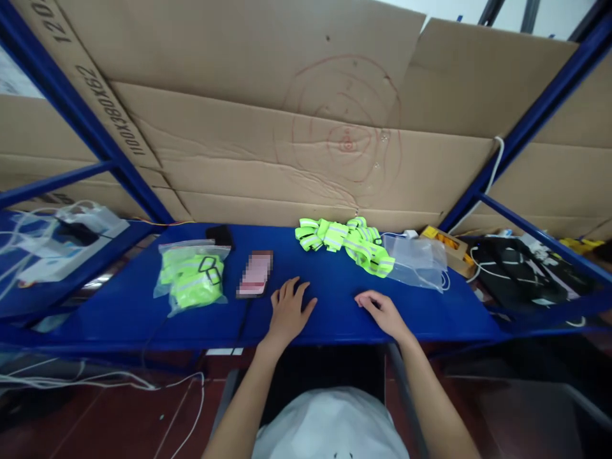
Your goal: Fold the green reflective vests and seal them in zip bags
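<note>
My left hand point(290, 310) rests palm down on the blue tabletop point(329, 312), its fingers spread and nothing under them that I can see. Just up and left of it lies a phone point(255, 274) with a lit screen, blurred in blocks. My right hand point(381, 311) lies on the table with its fingers curled in, and no object shows in it. Beyond the hands sits a heap of neon yellow-green reflective straps point(342, 239) with silvery stripes. Left of the phone, clear plastic bags point(194, 277) hold more of this neon material, with black buckles on top.
A clear empty bag point(415, 260) lies right of the straps, beside a small cardboard box point(447, 248) with yellow items. A black object point(220, 236) sits behind the bags. Cardboard panels point(215, 146) stand at the back, between blue frame posts point(540, 111). Power strips point(71, 245) and cables are far left.
</note>
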The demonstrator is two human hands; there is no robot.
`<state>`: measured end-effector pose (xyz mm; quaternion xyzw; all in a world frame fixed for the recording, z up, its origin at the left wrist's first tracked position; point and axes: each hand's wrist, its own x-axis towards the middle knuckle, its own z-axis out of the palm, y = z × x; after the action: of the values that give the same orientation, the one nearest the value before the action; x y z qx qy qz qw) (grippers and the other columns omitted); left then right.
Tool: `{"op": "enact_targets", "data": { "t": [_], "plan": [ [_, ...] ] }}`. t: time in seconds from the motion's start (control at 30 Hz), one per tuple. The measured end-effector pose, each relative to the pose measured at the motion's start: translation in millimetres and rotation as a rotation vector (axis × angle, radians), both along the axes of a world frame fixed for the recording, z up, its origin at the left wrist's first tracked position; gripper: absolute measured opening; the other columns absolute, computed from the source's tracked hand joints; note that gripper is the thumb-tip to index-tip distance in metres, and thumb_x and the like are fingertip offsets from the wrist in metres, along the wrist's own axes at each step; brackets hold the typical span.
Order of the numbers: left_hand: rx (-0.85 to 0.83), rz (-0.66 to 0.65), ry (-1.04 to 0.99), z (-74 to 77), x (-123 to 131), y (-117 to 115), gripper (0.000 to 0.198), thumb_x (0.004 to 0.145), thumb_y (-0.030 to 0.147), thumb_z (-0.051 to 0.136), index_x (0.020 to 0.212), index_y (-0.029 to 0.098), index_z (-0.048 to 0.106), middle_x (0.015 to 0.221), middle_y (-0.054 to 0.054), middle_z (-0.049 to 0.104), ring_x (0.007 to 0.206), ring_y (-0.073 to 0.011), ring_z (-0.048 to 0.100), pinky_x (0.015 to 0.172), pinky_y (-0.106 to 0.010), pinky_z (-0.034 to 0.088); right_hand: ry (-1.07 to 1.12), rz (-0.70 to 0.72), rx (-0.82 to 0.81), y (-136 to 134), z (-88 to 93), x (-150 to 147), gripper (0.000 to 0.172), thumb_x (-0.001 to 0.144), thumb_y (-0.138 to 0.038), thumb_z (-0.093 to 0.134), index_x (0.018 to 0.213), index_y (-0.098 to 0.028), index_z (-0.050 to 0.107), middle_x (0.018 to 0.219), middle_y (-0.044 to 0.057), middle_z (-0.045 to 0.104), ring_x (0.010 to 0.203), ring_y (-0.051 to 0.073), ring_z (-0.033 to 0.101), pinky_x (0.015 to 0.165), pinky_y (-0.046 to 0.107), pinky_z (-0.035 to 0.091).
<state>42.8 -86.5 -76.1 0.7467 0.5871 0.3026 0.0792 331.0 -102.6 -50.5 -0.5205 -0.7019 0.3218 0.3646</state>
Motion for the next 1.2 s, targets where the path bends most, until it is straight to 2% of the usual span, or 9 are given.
{"op": "enact_targets", "data": {
  "t": [0.2, 0.3, 0.37, 0.5, 0.63, 0.73, 0.87, 1.07, 1.2],
  "plan": [
    [-0.014, -0.014, 0.012, 4.0, -1.2, -3.9, 0.041, 0.102, 0.041, 0.053, 0.136, 0.021, 0.063, 0.152, -0.019, 0.054, 0.145, -0.0378, 0.045, 0.116, -0.065, 0.033, -0.143, 0.039, 0.165, 4.1, 8.8, -10.5, 0.044, 0.108, -0.047, 0.040, 0.108, -0.018, 0.073, 0.101, 0.008, 0.077, 0.092, 0.020, 0.073, 0.085, 0.032, 0.058],
    [-0.004, 0.000, -0.006, 8.4, -0.3, -5.8, 0.036, 0.100, 0.039, 0.056, 0.130, 0.022, 0.066, 0.148, -0.017, 0.058, 0.142, -0.0379, 0.047, 0.115, -0.065, 0.034, -0.264, 0.092, 0.286, 36.3, 19.2, -27.7, 0.035, 0.107, -0.040, 0.045, 0.121, -0.021, 0.070, 0.120, 0.010, 0.073, 0.112, 0.021, 0.069, 0.102, 0.036, 0.054],
    [-0.002, 0.003, -0.028, 16.6, 3.7, 0.7, 0.028, 0.101, 0.034, 0.054, 0.122, 0.024, 0.069, 0.139, -0.015, 0.063, 0.134, -0.0346, 0.056, 0.111, -0.061, 0.039, -0.359, 0.104, 0.352, 70.1, 25.7, -39.7, 0.036, 0.104, -0.035, 0.049, 0.134, -0.021, 0.064, 0.137, 0.012, 0.066, 0.132, 0.025, 0.059, 0.115, 0.041, 0.044],
    [0.025, -0.049, -0.052, 44.2, 28.8, 44.7, 0.026, 0.103, 0.028, 0.048, 0.119, 0.023, 0.067, 0.127, -0.012, 0.069, 0.121, -0.0260, 0.065, 0.103, -0.046, 0.050, -0.518, 0.029, 0.403, 138.7, 27.5, -54.4, 0.056, 0.099, -0.028, 0.056, 0.153, -0.013, 0.048, 0.161, 0.021, 0.043, 0.151, 0.035, 0.036, 0.126, 0.054, 0.024],
    [0.062, -0.119, 0.013, 62.4, 61.8, 104.6, 0.048, 0.096, 0.024, 0.057, 0.144, 0.018, 0.053, 0.142, -0.017, 0.061, 0.136, -0.0287, 0.056, 0.111, -0.044, 0.047, -0.604, -0.061, 0.407, 170.7, 14.7, -52.8, 0.063, 0.101, -0.032, 0.055, 0.153, -0.001, 0.042, 0.157, 0.032, 0.042, 0.147, 0.041, 0.040, 0.122, 0.061, 0.025],
    [0.068, -0.105, 0.075, 59.2, 69.7, 130.5, 0.068, 0.090, 0.020, 0.063, 0.155, 0.017, 0.042, 0.160, -0.021, 0.044, 0.151, -0.0360, 0.039, 0.121, -0.052, 0.035, -0.630, -0.042, 0.435, 169.7, 4.9, -45.9, 0.056, 0.100, -0.033, 0.055, 0.147, -0.003, 0.051, 0.149, 0.029, 0.053, 0.139, 0.039, 0.050, 0.117, 0.057, 0.033],
    [0.003, -0.091, 0.110, 45.8, 57.2, 133.9, 0.079, 0.089, 0.024, 0.068, 0.160, 0.018, 0.034, 0.167, -0.025, 0.033, 0.155, -0.0436, 0.030, 0.121, -0.068, 0.021, -0.627, 0.032, 0.472, 153.2, -1.8, -31.6, 0.053, 0.095, -0.030, 0.060, 0.144, -0.010, 0.057, 0.147, 0.022, 0.059, 0.133, 0.035, 0.058, 0.117, 0.052, 0.035],
    [-0.124, -0.307, 0.046, 40.7, 51.4, 118.4, 0.090, 0.076, 0.037, 0.085, 0.156, 0.033, 0.043, 0.161, -0.014, 0.046, 0.150, -0.0389, 0.039, 0.124, -0.065, 0.015, -0.578, 0.192, 0.480, 130.2, 5.2, -5.1, 0.047, 0.099, -0.041, 0.059, 0.140, -0.020, 0.061, 0.146, 0.013, 0.062, 0.134, 0.029, 0.058, 0.118, 0.047, 0.036],
    [-0.148, -0.283, -0.108, 46.0, 59.9, 115.1, 0.077, 0.071, 0.029, 0.083, 0.144, 0.027, 0.059, 0.153, -0.017, 0.054, 0.145, -0.0438, 0.043, 0.123, -0.067, 0.013, -0.535, 0.224, 0.470, 128.5, 12.0, -4.6, 0.046, 0.104, -0.044, 0.052, 0.144, -0.022, 0.056, 0.145, 0.013, 0.061, 0.136, 0.028, 0.056, 0.114, 0.046, 0.043]
  ]
}}
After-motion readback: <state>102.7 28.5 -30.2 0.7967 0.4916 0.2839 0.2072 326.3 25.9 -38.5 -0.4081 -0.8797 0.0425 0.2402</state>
